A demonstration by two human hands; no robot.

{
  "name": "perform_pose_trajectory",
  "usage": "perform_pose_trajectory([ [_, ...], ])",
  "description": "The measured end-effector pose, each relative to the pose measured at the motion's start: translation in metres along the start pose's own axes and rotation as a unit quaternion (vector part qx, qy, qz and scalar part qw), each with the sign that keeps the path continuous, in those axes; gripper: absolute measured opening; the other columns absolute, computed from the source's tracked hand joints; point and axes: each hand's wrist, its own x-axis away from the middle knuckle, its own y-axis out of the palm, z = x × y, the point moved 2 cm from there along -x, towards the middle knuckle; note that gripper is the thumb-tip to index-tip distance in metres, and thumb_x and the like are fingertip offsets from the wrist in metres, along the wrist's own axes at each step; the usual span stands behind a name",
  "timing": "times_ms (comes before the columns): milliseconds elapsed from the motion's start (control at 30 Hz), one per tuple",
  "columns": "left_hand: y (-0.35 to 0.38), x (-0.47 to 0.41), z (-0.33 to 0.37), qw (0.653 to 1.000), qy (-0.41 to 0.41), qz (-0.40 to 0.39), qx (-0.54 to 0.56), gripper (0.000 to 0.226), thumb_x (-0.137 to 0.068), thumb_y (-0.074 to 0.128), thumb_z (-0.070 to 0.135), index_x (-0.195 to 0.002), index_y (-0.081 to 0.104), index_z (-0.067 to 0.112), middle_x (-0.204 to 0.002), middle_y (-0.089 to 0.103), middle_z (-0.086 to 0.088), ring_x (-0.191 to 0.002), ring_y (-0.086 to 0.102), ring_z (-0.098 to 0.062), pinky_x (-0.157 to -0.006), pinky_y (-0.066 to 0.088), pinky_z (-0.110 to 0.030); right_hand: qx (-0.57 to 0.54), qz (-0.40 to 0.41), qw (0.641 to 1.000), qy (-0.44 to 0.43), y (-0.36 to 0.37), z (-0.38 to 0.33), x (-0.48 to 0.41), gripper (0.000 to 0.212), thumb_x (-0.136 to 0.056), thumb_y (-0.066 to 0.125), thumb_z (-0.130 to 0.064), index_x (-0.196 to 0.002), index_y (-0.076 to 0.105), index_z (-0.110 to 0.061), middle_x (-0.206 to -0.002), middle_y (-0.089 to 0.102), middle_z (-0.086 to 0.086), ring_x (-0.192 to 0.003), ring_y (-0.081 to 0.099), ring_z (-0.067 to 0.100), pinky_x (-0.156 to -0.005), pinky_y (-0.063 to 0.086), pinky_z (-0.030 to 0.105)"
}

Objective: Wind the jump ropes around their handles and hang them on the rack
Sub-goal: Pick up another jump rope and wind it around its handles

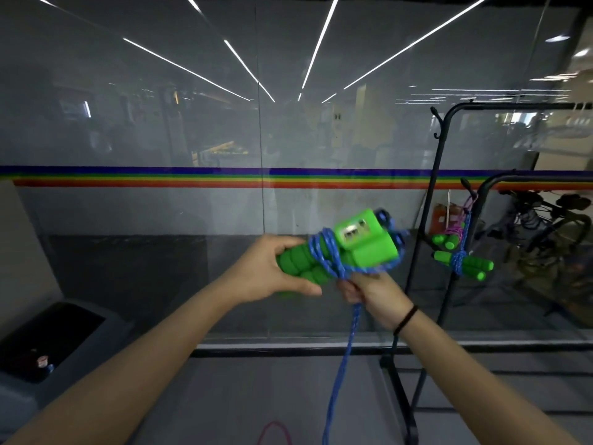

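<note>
Left hand (272,268) wrapped around the ribbed grip end of a pair of green handles (333,252) held side by side at frame centre, fingers closed on them, thumb along the underside. Blocky heads of the handles aimed toward two o'clock, one showing a small counter window. Several turns of blue rope (345,358) crossed around the handles' middle; the loose remainder dropping from the fist toward six o'clock, down to the lower edge.

Right hand (369,292) just beside the left, at about four o'clock from the handles — fingers pinched shut on the rope right where it leaves the winding. Thin black band (406,319) around that wrist.

Black rack (426,220) standing at three o'clock, well apart from both hands, its upright rising from a floor-level base frame. Already hanging from a hook on it — a wound bundle (462,263) of green handles tied with blue cord, and behind it another green-handled one with pink cord, partly hidden.

Glass wall (160,123) straight ahead, crossed by a rainbow stripe (192,178) and mirroring ceiling light strips. Dark open bin (48,342) at eight o'clock. Loop of pink cord (272,431) on the floor at six o'clock, near the trailing blue rope. Bicycles dimly visible beyond the glass at three o'clock, behind the rack.
</note>
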Motion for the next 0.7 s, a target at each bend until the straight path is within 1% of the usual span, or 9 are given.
perform_pose_trajectory([
  [67,-0.002,-0.008,-0.013,0.994,-0.037,0.085,0.059,0.040,-0.055,0.087,0.008,-0.092,0.070,0.009,-0.081,0.071,-0.004,-0.070,0.062,-0.010,-0.068,0.052,-0.031,0.142,0.071,0.987,-0.022,0.006,0.007,0.004,0.028,-0.094,0.045,-0.017,-0.073,0.062,-0.013,-0.045,0.036,-0.006,-0.036,0.027,0.001,-0.037,0.024,0.011],
  [133,-0.005,-0.015,-0.027,0.983,-0.070,0.160,0.054,0.045,-0.053,0.089,0.014,-0.092,0.068,0.009,-0.083,0.070,-0.001,-0.072,0.063,-0.011,-0.070,0.052,-0.030,0.282,0.071,0.956,-0.044,0.013,0.006,0.009,0.030,-0.095,0.044,-0.021,-0.073,0.063,-0.019,-0.045,0.039,-0.007,-0.036,0.032,0.001,-0.043,0.029,0.012],
  [233,-0.008,-0.019,-0.041,0.972,-0.087,0.201,-0.080,0.056,-0.050,0.090,0.027,-0.100,0.066,0.019,-0.089,0.070,0.004,-0.082,0.065,-0.012,-0.074,0.050,-0.025,0.515,0.031,0.856,-0.032,0.020,-0.006,0.017,0.025,-0.093,0.048,-0.028,-0.068,0.055,-0.029,-0.057,0.049,-0.005,-0.053,0.048,0.007,-0.062,0.045,0.027],
  [367,0.006,-0.019,-0.044,0.939,-0.078,0.080,-0.324,0.049,-0.061,0.083,0.033,-0.106,0.064,0.028,-0.099,0.071,-0.001,-0.095,0.064,-0.023,-0.078,0.049,-0.031,0.725,-0.056,0.686,-0.012,0.038,-0.045,0.023,0.019,-0.090,0.049,-0.038,-0.097,0.060,-0.025,-0.097,0.065,0.004,-0.097,0.059,0.025,-0.074,0.042,0.032],
  [433,0.019,-0.018,-0.041,0.902,-0.039,-0.032,-0.429,0.047,-0.068,0.077,0.033,-0.112,0.060,0.030,-0.106,0.069,-0.002,-0.102,0.062,-0.025,-0.081,0.047,-0.033,0.758,-0.064,0.648,-0.037,0.038,-0.067,0.018,0.022,-0.086,0.054,-0.041,-0.102,0.063,-0.030,-0.102,0.067,-0.001,-0.096,0.060,0.020,-0.077,0.045,0.032],
  [467,0.026,-0.018,-0.037,0.887,-0.010,-0.077,-0.455,0.045,-0.070,0.075,0.033,-0.112,0.059,0.031,-0.106,0.069,-0.002,-0.103,0.061,-0.026,-0.080,0.045,-0.032,0.753,-0.070,0.653,-0.039,0.037,-0.078,0.014,0.023,-0.082,0.060,-0.044,-0.099,0.066,-0.031,-0.099,0.069,-0.004,-0.091,0.060,0.015,-0.077,0.046,0.032],
  [533,0.033,-0.016,-0.029,0.877,0.044,-0.140,-0.457,0.040,-0.070,0.075,0.035,-0.106,0.060,0.029,-0.098,0.069,0.000,-0.097,0.062,-0.023,-0.076,0.043,-0.031,0.679,-0.093,0.728,-0.021,0.025,-0.086,0.001,0.021,-0.070,0.072,-0.044,-0.085,0.072,-0.029,-0.086,0.072,-0.008,-0.079,0.060,0.007,-0.075,0.046,0.029],
  [633,0.027,-0.016,-0.025,0.938,0.077,-0.131,-0.312,0.037,-0.064,0.080,0.037,-0.095,0.064,0.024,-0.076,0.065,0.006,-0.073,0.059,-0.014,-0.066,0.043,-0.028,0.431,-0.096,0.897,-0.011,-0.002,-0.077,-0.009,0.007,-0.070,0.072,-0.021,-0.074,0.070,-0.016,-0.066,0.071,-0.011,-0.066,0.062,0.000,-0.067,0.048,0.016],
  [700,0.020,-0.015,-0.024,0.987,0.078,-0.051,-0.130,0.039,-0.057,0.086,0.030,-0.090,0.068,0.018,-0.078,0.069,-0.001,-0.071,0.062,-0.015,-0.068,0.049,-0.032,0.236,0.023,0.971,0.007,-0.017,-0.058,-0.007,0.015,-0.080,0.057,0.001,-0.074,0.059,-0.013,-0.053,0.067,-0.016,-0.060,0.061,-0.001,-0.055,0.047,0.009],
])
